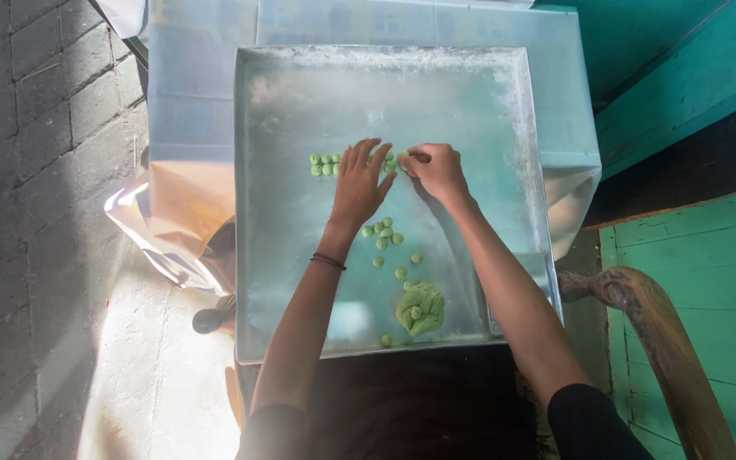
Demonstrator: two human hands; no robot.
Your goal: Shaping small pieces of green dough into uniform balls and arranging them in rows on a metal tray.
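Note:
A large floured metal tray point(283, 281) lies in front of me. My left hand point(359, 183) rests flat with fingers spread over a row of small green dough balls point(324, 164) near the tray's middle. My right hand point(436, 169) sits just right of it, fingertips pinched on one small green dough piece point(404, 158) at the end of that row. Several loose green dough balls point(382, 232) lie scattered nearer to me. A lump of green dough point(421, 308) sits close to the tray's near edge.
The tray sits on a surface covered with clear plastic sheet point(189, 111). Grey brick paving point(36, 170) runs along the left, with paper or plastic wrapping point(163, 230) beside the tray. Teal wooden boards point(683, 77) and a curved wooden chair arm point(666, 341) stand to the right.

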